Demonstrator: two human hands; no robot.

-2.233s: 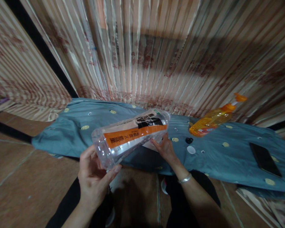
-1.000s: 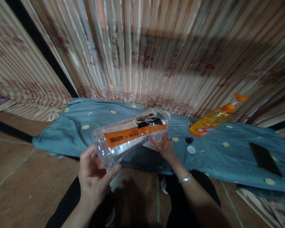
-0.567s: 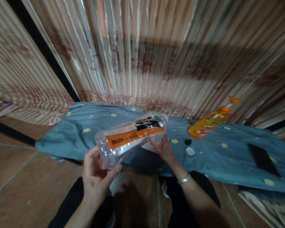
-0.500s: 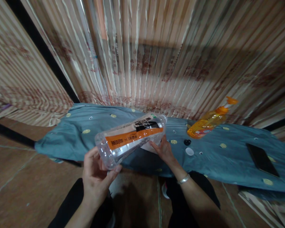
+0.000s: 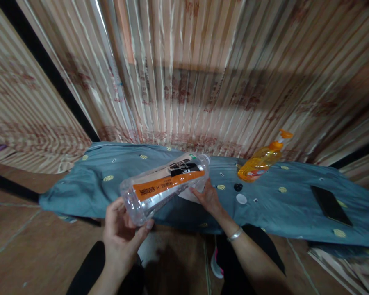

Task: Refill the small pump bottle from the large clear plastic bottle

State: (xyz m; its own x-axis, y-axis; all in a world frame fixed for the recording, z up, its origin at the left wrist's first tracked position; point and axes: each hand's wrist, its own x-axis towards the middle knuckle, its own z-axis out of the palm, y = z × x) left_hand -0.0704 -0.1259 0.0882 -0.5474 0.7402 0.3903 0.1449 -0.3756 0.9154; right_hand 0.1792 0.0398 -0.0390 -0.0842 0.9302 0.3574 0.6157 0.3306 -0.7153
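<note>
A large clear plastic bottle (image 5: 162, 184) with an orange, black and white label lies almost level in the air, its neck pointing away to the right. My left hand (image 5: 121, 231) cups its base, fingers curled round it. My right hand (image 5: 207, 198) supports the underside near the neck, over a white piece that lies on the blue cloth (image 5: 89, 180); its fingertips are hidden behind the bottle.
On the cloth stand an orange pump bottle (image 5: 260, 162), a small black cap (image 5: 238, 187), a white cap (image 5: 241, 199) and a dark phone (image 5: 327, 200). Striped curtains (image 5: 187, 73) hang behind. Brown tiled floor (image 5: 33, 241) lies at the left. My knees are below.
The view has tilted up slightly, so everything sits lower in the picture. The bottle and both hands keep the same hold and pose.
</note>
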